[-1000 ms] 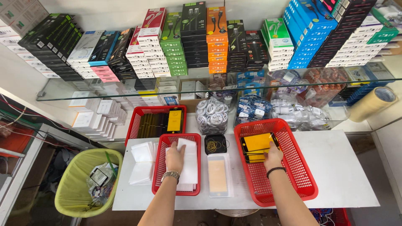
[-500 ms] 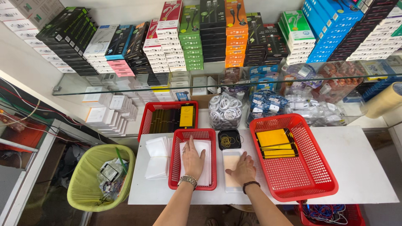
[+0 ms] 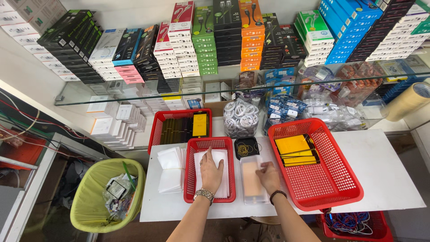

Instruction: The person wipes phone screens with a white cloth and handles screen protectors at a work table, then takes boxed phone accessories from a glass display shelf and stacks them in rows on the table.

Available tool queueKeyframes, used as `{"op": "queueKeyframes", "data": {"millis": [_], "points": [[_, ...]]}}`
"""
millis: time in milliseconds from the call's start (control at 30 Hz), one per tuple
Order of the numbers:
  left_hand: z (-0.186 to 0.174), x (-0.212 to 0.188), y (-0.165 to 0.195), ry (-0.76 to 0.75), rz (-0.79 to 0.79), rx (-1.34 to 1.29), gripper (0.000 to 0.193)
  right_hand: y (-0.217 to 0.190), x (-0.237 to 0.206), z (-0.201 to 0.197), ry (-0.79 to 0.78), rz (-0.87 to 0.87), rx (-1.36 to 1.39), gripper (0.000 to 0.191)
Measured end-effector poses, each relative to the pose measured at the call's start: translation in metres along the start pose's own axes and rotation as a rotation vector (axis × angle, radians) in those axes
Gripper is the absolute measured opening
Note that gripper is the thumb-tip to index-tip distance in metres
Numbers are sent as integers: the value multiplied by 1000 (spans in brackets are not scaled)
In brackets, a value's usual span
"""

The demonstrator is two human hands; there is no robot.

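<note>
My left hand [image 3: 211, 170] lies flat, fingers apart, on a stack of white sheets [image 3: 222, 157] inside a small red basket [image 3: 191, 172]. My right hand [image 3: 269, 175] rests with curled fingers on the right side of a clear plastic tray [image 3: 251, 197] that holds a pale tan sheet [image 3: 251, 181]. Whether the fingers pinch anything is not visible. To the right stands a large red basket [image 3: 329, 186] with several yellow and black flat packs [image 3: 294, 150].
A small black box of rubber bands [image 3: 246, 148] sits behind the tray. White sleeves [image 3: 170, 170] lie left of the small basket. Another red basket [image 3: 161, 118] stands at the back. A yellow-green bin [image 3: 96, 179] is left of the white table [image 3: 385, 170].
My right hand left the large red basket and came left onto the clear tray. My left hand stays on the white sheets. The camera view shifted slightly.
</note>
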State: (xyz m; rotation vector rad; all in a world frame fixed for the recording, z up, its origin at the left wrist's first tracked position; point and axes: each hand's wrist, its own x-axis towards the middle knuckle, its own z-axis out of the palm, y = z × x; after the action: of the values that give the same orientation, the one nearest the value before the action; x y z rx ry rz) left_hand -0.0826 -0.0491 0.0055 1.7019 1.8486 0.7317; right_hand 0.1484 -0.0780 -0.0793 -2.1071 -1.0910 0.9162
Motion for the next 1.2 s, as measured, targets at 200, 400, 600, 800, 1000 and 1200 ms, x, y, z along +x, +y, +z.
{"op": "queueKeyframes", "data": {"millis": [200,400,600,800,1000,1200], "points": [[17,29,18,-147,-105,-685,75,-66,4,-49,-339,-283,179,34],[21,64,58,-586,-256,-1413,31,-90,-22,-86,-433,-190,323,47],[41,59,94,-500,-167,-1245,35,-67,-21,-94,-581,-63,667,42],[58,53,114,-641,-118,-1070,33,-73,5,-136,-531,-132,550,45],[68,53,137,-756,49,-596,39,-75,64,-173,-324,-335,513,35],[82,57,158,-924,-70,-715,39,-23,136,-205,-145,-200,1024,21]]}}
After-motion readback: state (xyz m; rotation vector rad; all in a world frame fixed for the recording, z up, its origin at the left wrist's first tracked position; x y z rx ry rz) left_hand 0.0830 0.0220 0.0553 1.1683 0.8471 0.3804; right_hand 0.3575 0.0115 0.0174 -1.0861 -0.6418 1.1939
